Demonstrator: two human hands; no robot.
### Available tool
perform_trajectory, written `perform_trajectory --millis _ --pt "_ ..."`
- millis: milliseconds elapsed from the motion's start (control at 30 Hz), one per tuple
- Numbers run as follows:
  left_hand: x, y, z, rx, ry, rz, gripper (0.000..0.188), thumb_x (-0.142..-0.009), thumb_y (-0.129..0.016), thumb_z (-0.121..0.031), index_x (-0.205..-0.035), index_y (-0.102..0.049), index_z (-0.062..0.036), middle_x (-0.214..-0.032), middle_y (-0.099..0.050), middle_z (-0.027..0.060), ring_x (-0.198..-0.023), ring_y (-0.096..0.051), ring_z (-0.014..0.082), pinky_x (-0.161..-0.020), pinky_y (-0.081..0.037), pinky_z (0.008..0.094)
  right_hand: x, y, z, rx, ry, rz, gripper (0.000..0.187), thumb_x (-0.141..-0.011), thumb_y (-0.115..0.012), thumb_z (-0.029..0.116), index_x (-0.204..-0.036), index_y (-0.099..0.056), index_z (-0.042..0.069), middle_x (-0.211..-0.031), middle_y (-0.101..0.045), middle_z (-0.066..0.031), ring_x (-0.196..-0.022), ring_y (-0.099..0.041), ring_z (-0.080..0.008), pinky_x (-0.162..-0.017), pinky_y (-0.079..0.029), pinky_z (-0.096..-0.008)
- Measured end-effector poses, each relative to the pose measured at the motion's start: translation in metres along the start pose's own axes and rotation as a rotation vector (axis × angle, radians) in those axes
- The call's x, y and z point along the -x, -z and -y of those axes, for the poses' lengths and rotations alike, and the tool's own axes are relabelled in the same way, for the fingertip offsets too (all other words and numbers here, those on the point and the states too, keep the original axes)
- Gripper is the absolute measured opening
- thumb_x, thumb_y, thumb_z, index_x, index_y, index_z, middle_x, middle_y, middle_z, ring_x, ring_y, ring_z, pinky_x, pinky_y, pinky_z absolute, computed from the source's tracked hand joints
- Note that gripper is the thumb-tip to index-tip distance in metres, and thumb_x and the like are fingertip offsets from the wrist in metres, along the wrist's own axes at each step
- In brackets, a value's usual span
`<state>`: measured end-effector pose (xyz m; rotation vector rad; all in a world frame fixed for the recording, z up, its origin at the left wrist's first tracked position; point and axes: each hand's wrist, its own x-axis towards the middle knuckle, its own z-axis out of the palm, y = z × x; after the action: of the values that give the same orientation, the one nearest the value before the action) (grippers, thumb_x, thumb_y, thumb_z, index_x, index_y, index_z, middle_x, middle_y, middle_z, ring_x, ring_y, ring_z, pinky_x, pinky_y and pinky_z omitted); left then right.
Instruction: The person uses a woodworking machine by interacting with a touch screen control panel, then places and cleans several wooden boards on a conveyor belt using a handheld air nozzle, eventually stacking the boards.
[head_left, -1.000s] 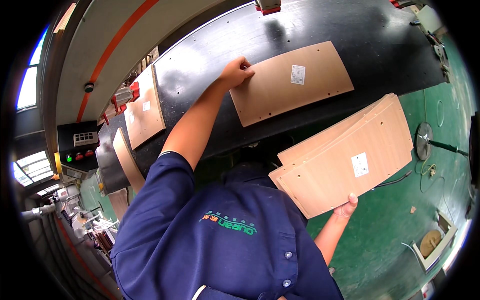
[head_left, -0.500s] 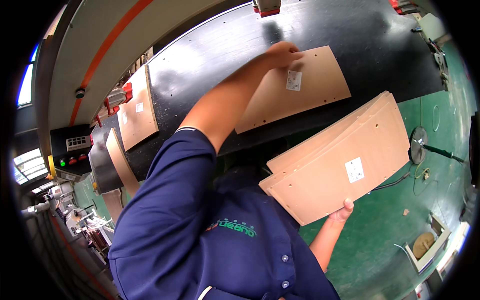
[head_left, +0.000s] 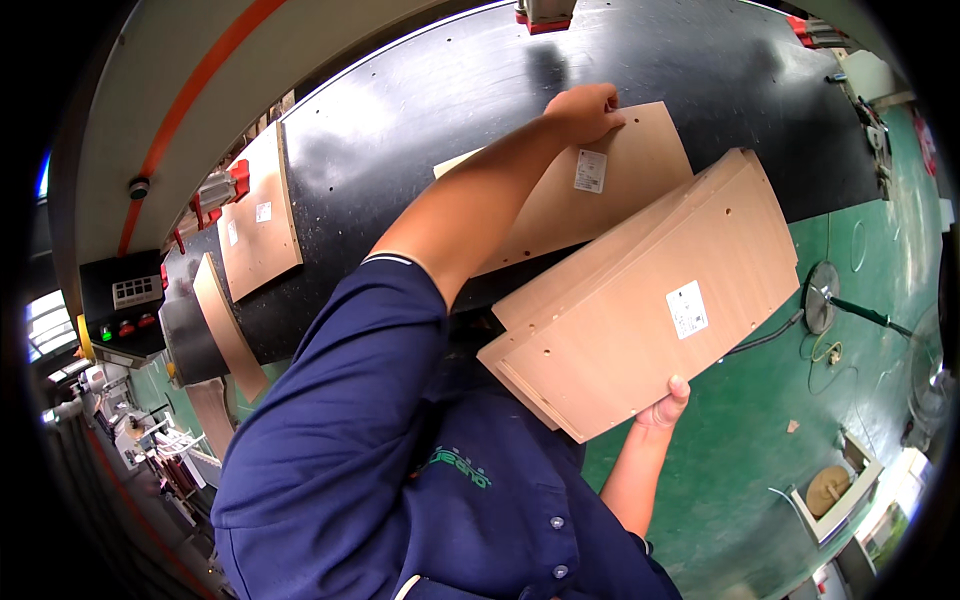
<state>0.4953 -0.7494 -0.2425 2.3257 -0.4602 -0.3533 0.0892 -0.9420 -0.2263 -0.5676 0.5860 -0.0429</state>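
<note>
My left fingers (head_left: 612, 112) curl at the far edge of the panel (head_left: 590, 205) on the counter (head_left: 380, 150); whether they pinch it, I can't tell. My right fingers (head_left: 678, 391) pinch the stack (head_left: 620, 340) on its side away from the panel. I judge the panel light, stiff, slightly slick: best gripped by its edges. A second ago my left fingers were at the panel's left end; now the stack overlaps the panel in my view.

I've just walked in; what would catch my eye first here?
Probably the stack of pale wooden panels, right of centre, held by the right hand at its lower edge. Behind it, the left hand is at the far edge of another panel on the black table.
</note>
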Motion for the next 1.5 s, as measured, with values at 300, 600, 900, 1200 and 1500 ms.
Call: perform_trajectory --millis 300,600,900,1200,1500 --pt "0.134 0.082 0.035 0.023 -0.001 0.019 0.051 -0.095 -0.061 -0.045 -0.121 -0.06 -0.0013 -0.121 -0.061 0.016 -0.109 -0.059 0.0302 -0.093 -0.048 0.0422 -0.033 -0.06 -0.046 0.014 -0.013 0.004 0.082 -0.072 -0.074 0.026 -0.142 -0.04 -0.001 -0.135 -0.055 -0.0165 -0.123 -0.055 -0.0331 -0.105 -0.047 -0.0465" --pt "0.202 0.114 -0.003 0.096 0.11 0.401 0.07 -0.096 -0.05 -0.059 -0.136 -0.052 -0.0006 -0.134 -0.053 0.021 -0.127 -0.05 0.0324 -0.106 -0.04 0.0416 -0.054 -0.099 -0.079 -0.03 0.016 0.036 0.069 -0.079 -0.072 0.023 -0.139 -0.045 0.001 -0.133 -0.056 -0.0133 -0.123 -0.055 -0.0308 -0.107 -0.045 -0.0454" --pt "0.156 0.1 0.051 -0.094 0.205 0.235 0.084 -0.091 -0.045 -0.07 -0.138 -0.049 -0.0006 -0.138 -0.051 0.0232 -0.134 -0.044 0.0356 -0.108 -0.039 0.0453 -0.067 -0.122 -0.094 -0.002 0.062 0.008 0.06 -0.082 -0.069 0.026 -0.136 -0.049 0.006 -0.133 -0.058 -0.0099 -0.123 -0.054 -0.0294 -0.107 -0.043 -0.0458" --pt "0.144 0.104 0.048 -0.007 0.292 0.441 0.07 -0.098 -0.04 -0.061 -0.138 -0.05 -0.0048 -0.135 -0.056 0.019 -0.124 -0.054 0.0322 -0.102 -0.042 0.0417 -0.078 -0.143 -0.106 -0.042 0.092 -0.108 0.049 -0.092 -0.061 0.026 -0.136 -0.051 0.007 -0.136 -0.057 -0.0083 -0.127 -0.051 -0.0273 -0.11 -0.038 -0.0447" --pt "0.123 0.11 0.063 0.243 0.37 0.498 0.067 -0.1 -0.036 -0.058 -0.13 -0.06 -0.0025 -0.127 -0.063 0.0148 -0.117 -0.057 0.0216 -0.102 -0.041 0.0362 -0.097 -0.16 -0.119 -0.126 0.114 -0.148 0.041 -0.092 -0.067 0.022 -0.126 -0.057 0.001 -0.13 -0.061 -0.0104 -0.122 -0.055 -0.0239 -0.107 -0.04 -0.038"
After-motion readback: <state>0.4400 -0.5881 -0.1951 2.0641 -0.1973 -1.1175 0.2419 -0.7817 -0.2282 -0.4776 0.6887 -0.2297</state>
